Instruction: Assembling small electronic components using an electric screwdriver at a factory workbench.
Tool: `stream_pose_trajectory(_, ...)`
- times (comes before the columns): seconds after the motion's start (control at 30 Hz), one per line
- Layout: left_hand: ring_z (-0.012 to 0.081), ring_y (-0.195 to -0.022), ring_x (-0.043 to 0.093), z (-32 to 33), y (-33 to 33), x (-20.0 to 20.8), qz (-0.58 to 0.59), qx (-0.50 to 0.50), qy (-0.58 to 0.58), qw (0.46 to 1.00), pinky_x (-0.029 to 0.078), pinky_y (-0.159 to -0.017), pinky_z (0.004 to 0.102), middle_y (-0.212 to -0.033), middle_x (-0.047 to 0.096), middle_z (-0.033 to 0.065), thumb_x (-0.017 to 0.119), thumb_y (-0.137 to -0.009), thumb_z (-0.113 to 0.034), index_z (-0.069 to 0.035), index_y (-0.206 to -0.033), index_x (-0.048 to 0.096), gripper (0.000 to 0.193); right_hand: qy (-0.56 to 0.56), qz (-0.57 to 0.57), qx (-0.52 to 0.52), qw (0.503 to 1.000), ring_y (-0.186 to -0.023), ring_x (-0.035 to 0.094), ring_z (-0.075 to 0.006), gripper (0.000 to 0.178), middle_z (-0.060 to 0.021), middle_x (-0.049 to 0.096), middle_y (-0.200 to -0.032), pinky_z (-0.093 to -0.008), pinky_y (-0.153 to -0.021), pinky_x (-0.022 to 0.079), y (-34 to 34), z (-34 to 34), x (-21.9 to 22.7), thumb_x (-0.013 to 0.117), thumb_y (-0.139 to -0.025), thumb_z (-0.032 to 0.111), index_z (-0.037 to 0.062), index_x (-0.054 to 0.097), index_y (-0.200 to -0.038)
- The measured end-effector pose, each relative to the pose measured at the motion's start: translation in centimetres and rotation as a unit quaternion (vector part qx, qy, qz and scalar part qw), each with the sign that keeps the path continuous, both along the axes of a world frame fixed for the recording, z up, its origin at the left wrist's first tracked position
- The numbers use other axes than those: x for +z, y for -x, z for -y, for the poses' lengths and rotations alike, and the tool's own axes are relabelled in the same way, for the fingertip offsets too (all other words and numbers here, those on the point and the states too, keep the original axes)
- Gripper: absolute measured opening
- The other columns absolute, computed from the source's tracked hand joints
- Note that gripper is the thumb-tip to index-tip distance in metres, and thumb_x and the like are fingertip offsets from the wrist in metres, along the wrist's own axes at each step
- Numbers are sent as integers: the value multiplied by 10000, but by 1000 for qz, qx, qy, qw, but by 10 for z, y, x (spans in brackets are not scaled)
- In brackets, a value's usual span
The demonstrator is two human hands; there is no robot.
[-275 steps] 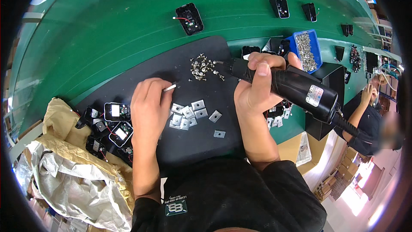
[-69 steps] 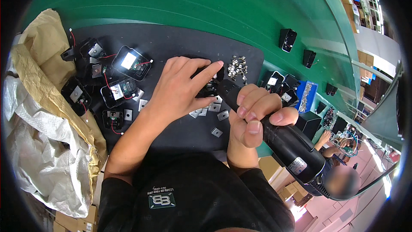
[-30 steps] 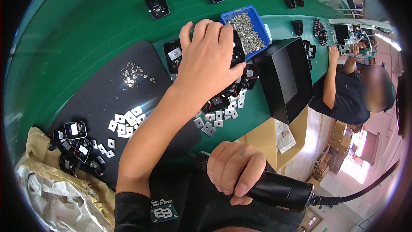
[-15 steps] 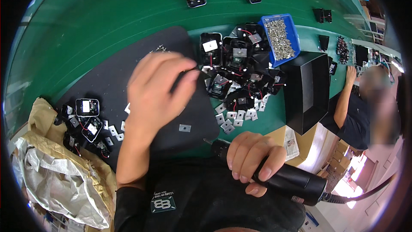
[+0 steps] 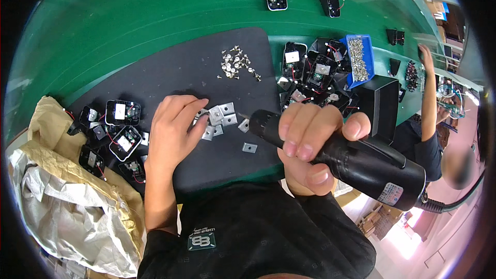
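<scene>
My right hand (image 5: pixel 315 144) is wrapped around a black electric screwdriver (image 5: pixel 374 170), its cord running off to the right. The tool lies nearly level, its thin bit pointing left towards several small silver metal plates with holes (image 5: pixel 228 108) on the dark mat (image 5: pixel 186 72). Beside the left end of those plates rests my left hand (image 5: pixel 175 129), thumb and forefinger apart around the nearest ones; nothing shows lifted in it. A single plate (image 5: pixel 250 148) lies nearer to me. Farther back on the mat sits a loose pile of screws (image 5: pixel 235 64).
Black housings with red wires (image 5: pixel 321 72) are heaped right of the mat, beside a blue tray (image 5: pixel 371 57) of small metal parts and a black box (image 5: pixel 374 103). More housings (image 5: pixel 123 112) lie left, near crumpled paper wrapping (image 5: pixel 57 175). A co-worker (image 5: pixel 429 139) is at far right.
My left hand has come down and nearer to me, beside the metal plates, uncovering the screws. The screwdriver in my right hand has risen. The view has shifted left.
</scene>
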State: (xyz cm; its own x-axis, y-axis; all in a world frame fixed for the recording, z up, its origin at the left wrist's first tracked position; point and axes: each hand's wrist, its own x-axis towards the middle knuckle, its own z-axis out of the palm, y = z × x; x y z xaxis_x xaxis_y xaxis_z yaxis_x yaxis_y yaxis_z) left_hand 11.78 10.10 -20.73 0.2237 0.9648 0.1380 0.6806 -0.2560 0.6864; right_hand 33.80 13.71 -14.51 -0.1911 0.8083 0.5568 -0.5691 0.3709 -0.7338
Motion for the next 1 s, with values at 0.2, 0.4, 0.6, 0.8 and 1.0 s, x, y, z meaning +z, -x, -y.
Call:
stream_pose_trajectory(0.2, 279, -866, 584, 8, 15, 1, 57, 21, 43, 997, 495, -745, 365, -975, 607, 89, 729, -682, -46, -39, -1009, 660, 334, -16, 84, -73, 994, -695, 584, -178, 591, -66, 576, -781, -327, -666, 514, 45, -28, -20, 661, -738, -60, 75, 385, -1243)
stream_pose_trajectory(0.4, 292, -871, 580, 12, 18, 5, 67, 63, 75, 993, 483, -770, 377, -980, 583, 106, 733, -681, -52, -25, -1042, 648, 373, 26, 76, -113, 990, -672, 575, -178, 537, -54, 572, -772, -344, -670, 507, 69, -39, -34, 656, -774, -29, 84, 401, -1233)
stream_pose_trajectory(0.6, 278, -817, 567, 13, 15, -2, 66, 78, 63, 993, 480, -745, 377, -884, 574, 75, 720, -703, -53, -36, -933, 634, 246, 103, 14, -143, 984, -615, 540, -175, 553, -21, 540, -722, -354, -607, 448, 70, -36, -23, 731, -763, 91, 111, 423, -1221)
stream_pose_trajectory(0.8, 275, -772, 629, 6, 8, -10, 155, 64, 27, 985, 508, -677, 346, -883, 638, 111, 724, -728, -2, -22, -905, 623, 205, 92, 34, -105, 990, -613, 458, -124, 507, 7, 485, -745, -297, -604, 370, 46, -20, -7, 671, -814, 211, 144, 419, -1248)
stream_pose_trajectory(1.0, 119, -776, 656, 3, -1, -11, 377, 138, 141, 905, 528, -658, 213, -960, 632, 98, 679, -754, 140, 43, -951, 622, 226, 143, -1, -4, 990, -686, 549, -192, 500, -54, 566, -780, -368, -663, 446, 17, -2, -9, 701, -771, 44, 132, 427, -1180)
